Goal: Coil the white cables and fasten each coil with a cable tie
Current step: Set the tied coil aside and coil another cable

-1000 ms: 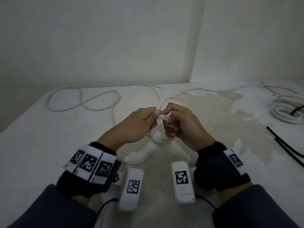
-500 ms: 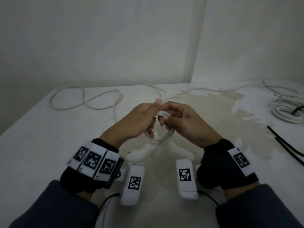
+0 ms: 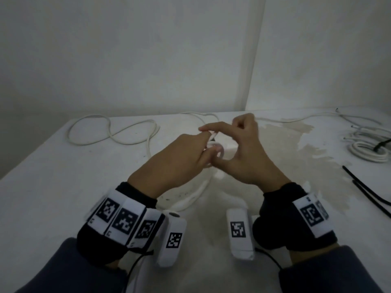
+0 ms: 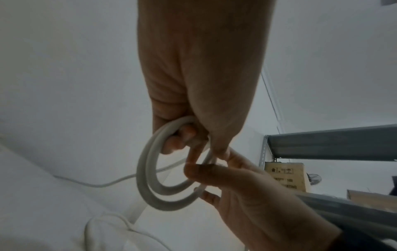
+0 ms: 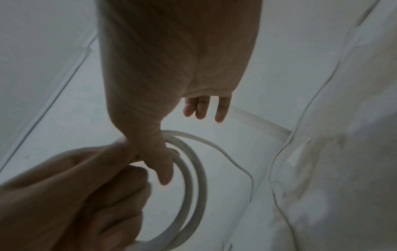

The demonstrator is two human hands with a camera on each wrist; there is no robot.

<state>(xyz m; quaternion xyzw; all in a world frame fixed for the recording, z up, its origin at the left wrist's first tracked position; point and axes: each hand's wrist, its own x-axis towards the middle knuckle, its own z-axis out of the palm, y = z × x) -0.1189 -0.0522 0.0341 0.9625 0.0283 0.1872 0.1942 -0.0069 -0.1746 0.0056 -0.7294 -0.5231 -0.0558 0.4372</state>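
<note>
A white cable lies wound in a small coil of two or three loops, held up between both hands. My left hand grips the coil's top, with its fingers curled through the loops. My right hand pinches a strand at the coil's side between thumb and forefinger. Its other three fingers hang free, and the thumb lies across the loops. The rest of the same cable trails loose over the far left of the table. In the head view my hands hide most of the coil.
A finished white coil bound with a black tie lies at the right edge of the table. Two black cable ties lie nearer on the right. More loose white cable runs along the back, beside a stained patch.
Both hands have risen and moved away from me with the coil. My right hand has uncurled from a fist; its forefinger now reaches across the coil's top.
</note>
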